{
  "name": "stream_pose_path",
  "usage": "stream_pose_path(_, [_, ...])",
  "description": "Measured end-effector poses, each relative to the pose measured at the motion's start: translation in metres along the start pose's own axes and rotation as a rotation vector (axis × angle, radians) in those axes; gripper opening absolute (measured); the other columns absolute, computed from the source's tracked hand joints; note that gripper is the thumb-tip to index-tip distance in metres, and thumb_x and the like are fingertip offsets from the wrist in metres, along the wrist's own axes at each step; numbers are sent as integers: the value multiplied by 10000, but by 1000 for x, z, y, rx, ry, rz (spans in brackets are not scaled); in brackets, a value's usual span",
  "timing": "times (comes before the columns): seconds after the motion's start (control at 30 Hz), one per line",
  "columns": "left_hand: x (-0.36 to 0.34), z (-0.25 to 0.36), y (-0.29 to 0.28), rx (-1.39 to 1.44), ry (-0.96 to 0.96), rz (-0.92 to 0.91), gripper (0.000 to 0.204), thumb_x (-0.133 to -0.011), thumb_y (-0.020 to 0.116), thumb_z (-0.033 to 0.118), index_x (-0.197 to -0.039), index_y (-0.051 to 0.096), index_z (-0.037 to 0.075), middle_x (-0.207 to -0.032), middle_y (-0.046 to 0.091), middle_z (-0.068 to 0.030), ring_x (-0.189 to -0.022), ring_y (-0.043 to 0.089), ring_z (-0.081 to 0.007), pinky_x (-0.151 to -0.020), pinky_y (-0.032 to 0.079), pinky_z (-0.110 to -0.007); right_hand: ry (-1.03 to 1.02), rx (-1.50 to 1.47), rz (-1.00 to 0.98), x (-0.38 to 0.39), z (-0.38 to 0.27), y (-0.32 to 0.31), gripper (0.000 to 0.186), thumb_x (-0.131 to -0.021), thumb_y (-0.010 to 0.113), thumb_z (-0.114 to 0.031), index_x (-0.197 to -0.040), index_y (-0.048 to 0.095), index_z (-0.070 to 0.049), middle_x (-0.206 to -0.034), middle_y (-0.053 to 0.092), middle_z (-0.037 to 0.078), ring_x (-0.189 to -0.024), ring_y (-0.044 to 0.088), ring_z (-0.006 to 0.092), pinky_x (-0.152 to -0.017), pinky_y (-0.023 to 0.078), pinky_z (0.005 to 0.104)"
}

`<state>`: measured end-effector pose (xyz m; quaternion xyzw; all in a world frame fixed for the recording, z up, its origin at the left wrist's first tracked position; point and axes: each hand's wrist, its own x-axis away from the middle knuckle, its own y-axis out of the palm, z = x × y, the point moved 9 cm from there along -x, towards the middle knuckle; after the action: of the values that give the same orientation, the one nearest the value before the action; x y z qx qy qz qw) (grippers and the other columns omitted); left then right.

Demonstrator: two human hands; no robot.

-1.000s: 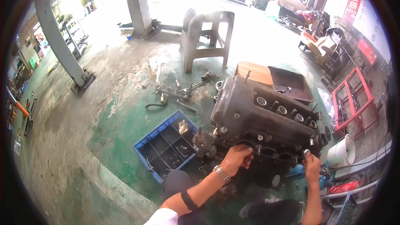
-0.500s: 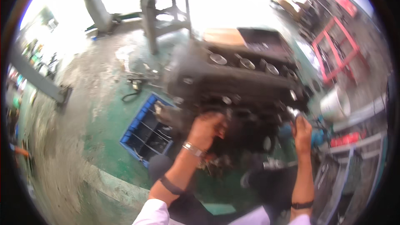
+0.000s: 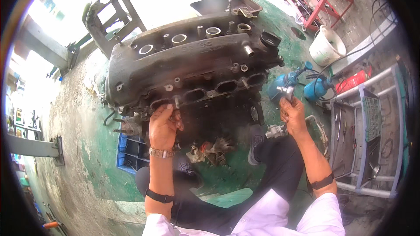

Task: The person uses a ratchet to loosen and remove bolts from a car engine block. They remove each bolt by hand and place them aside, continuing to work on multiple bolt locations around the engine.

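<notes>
A dark engine (image 3: 218, 57) with a black valve cover stands in front of me, its row of oval ports facing my side. At the leftmost port, my left hand (image 3: 164, 126) has its fingers curled and pressed together beside a stud (image 3: 177, 101). Whatever those fingers pinch, if anything, is hidden. My right hand (image 3: 294, 116) is closed around the handle of a ratchet wrench (image 3: 286, 91), held upright to the right of the engine. Its shiny head sticks out above my fist, apart from the engine.
Blue spray bottles (image 3: 286, 81) and a white bucket (image 3: 326, 48) stand at the right, near a tool cart (image 3: 363, 183) and a red rack (image 3: 313, 0). A blue crate (image 3: 124, 150) sits left below the engine. Crumpled rags or gloves (image 3: 216, 150) lie on the floor.
The view has swung, and the engine now appears tilted and sharper. My left hand stays by the ports, while my right hand with the ratchet wrench has come away from the engine's right end.
</notes>
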<state>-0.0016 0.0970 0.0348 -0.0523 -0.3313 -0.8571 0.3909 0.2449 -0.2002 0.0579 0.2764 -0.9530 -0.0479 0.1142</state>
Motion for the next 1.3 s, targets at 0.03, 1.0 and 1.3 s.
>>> stream_pose_path(0.03, [1,0,0,-3,6,24,118,-923,591,176,-976,593,71,-746,588,-62,-581,521,-180,-506,404,-329,18,-30,19,3,4,-4,137,-875,691,-211,-915,595,-122,-685,473,-78,-479,358,6,-420,273,186])
stream_pose_path(1.0, [73,-109,-59,-4,-156,266,91,-873,603,104,-944,583,51,-841,578,-52,-765,548,-192,-687,469,-327,-476,989,-30,33,8,15,280,-755,751,-272,-825,621,-34,-716,629,183,-690,618,391,-584,469,443])
stream_pose_path(1.3, [56,-286,-126,12,-438,441,120,-900,553,121,-947,627,38,-892,644,-118,-825,627,-258,-723,520,-440,-553,948,-52,43,-3,10,302,-751,779,-211,-859,617,19,-680,595,206,-620,600,351,-555,452,365])
